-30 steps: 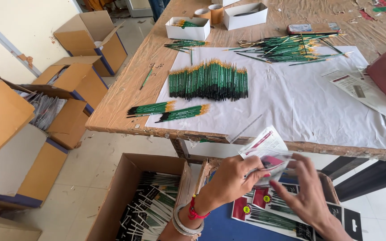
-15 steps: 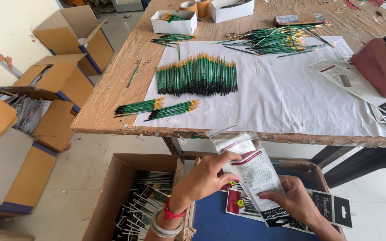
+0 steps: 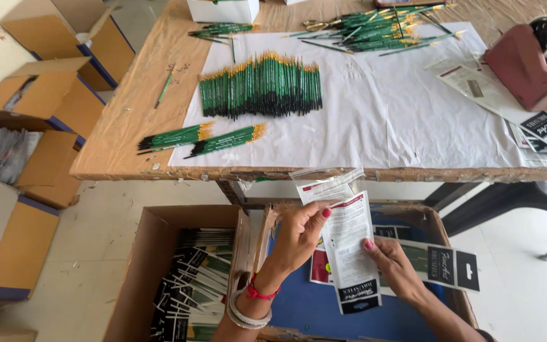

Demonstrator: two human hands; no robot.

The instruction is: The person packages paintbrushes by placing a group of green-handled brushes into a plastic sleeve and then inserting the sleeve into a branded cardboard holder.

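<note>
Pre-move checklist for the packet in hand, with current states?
1. Left hand has a grip on the clear packet: ok.
2. Right hand supports the packet's edge: ok.
3. Packet's top flap open: cannot tell.
4. Loose green brushes laid out on the white sheet: ok.
5. Cardboard box below, holding packed sets, open: ok.
6. Tape dispenser on the table: ok.

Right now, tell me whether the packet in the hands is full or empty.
Empty, it seems: the packet lies flat between both hands, only its printed card showing, no brushes inside.
</note>
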